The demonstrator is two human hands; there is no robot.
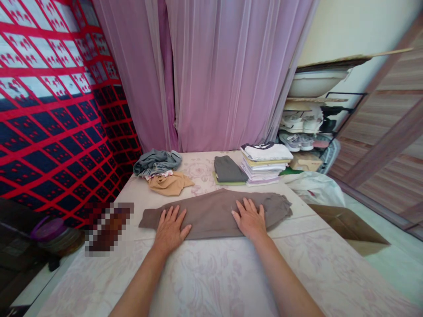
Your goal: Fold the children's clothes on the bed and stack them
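Note:
A pair of grey-brown trousers (211, 215) lies flat, folded lengthwise, across the pale flowered cover (211, 281). Near the narrow leg end, my left hand (171, 228) rests on the cloth with its fingers spread. My right hand (251, 218) lies on the wider part, close to the gathered waist, its fingers also apart. Both palms press on the fabric without gripping it. Beyond the trousers, a loose heap holds dark grey clothes (157, 162) and a tan garment (170, 182).
Folded dark grey clothing (229, 169) sits beside a stack of folded clothes (264, 163) at the far edge. Purple curtains (224, 75) hang behind. At right stand a shoe rack (302, 125) and an open cardboard box (346, 224). A purple-lidded container (49, 229) is at left.

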